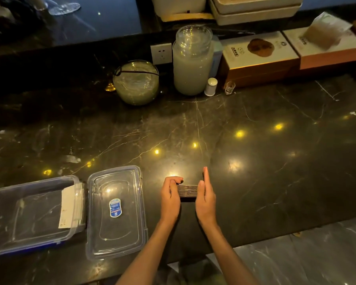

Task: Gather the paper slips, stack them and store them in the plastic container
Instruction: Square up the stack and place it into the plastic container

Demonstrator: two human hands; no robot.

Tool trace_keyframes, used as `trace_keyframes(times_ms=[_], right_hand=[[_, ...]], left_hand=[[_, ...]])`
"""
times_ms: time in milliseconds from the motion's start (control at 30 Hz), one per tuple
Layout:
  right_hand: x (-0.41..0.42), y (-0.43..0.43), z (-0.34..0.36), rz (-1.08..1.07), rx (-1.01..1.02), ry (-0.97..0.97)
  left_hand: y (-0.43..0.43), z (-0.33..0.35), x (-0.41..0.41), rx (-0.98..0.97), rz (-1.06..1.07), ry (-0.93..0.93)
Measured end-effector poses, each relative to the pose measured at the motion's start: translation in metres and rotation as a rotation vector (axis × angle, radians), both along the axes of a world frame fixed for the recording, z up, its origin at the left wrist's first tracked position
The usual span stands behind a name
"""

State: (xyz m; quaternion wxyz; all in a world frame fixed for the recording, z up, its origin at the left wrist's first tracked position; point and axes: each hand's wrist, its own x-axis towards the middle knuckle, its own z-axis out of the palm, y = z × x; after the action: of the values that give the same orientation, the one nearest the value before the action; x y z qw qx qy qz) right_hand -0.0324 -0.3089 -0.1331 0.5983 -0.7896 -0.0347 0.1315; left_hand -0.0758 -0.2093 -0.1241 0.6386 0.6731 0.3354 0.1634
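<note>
Two bare hands press a thick stack of dark paper slips [187, 193] between them on the shiny black stone counter [255, 151]. The left hand [170, 197] is on the left end of the stack, with its fingers curled over the top edge. The right hand [206, 199] is flat against the right end, with its fingers held straight and pointing away from the person. Both hands squeeze the stack from the sides, so it stands on its edge on the counter.

To the left of the hands lies a clear plastic lid [116, 212], flat on the counter, with a small blue sticker [115, 208] in the middle. Just left of the lid sits the clear plastic container [29, 214], open. Some pale paper slips [69, 206] lean inside it against its right wall. The stack in the hands is near the lid and apart from the container.

At the back of the counter stand a round glass bowl [136, 82], a tall glass jar [192, 60] full of something pale, a small white bottle [211, 86], and a tiny clear glass [230, 87]. Right of these are two flat cardboard boxes [259, 58].
</note>
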Motion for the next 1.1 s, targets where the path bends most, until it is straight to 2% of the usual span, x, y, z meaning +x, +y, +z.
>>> trace_keyframes(times_ms=[167, 300, 667, 900, 1100], right_hand=[[0.002, 0.003, 0.003, -0.019, 0.071, 0.005], [0.002, 0.003, 0.002, -0.033, 0.059, -0.067], [0.013, 0.001, 0.0, -0.094, -0.067, -0.142], [0.013, -0.002, -0.001, -0.094, -0.067, -0.162], [0.008, -0.001, 0.001, -0.104, -0.052, -0.121]], left_hand=[[0.004, 0.001, -0.001, 0.05, -0.101, 0.001], [0.004, 0.0, -0.001, 0.106, -0.081, -0.014], [-0.002, 0.009, 0.01, 0.05, -0.048, 0.0], [-0.003, 0.009, 0.008, 0.083, -0.038, -0.011], [-0.005, 0.008, 0.003, 0.022, -0.055, 0.005]])
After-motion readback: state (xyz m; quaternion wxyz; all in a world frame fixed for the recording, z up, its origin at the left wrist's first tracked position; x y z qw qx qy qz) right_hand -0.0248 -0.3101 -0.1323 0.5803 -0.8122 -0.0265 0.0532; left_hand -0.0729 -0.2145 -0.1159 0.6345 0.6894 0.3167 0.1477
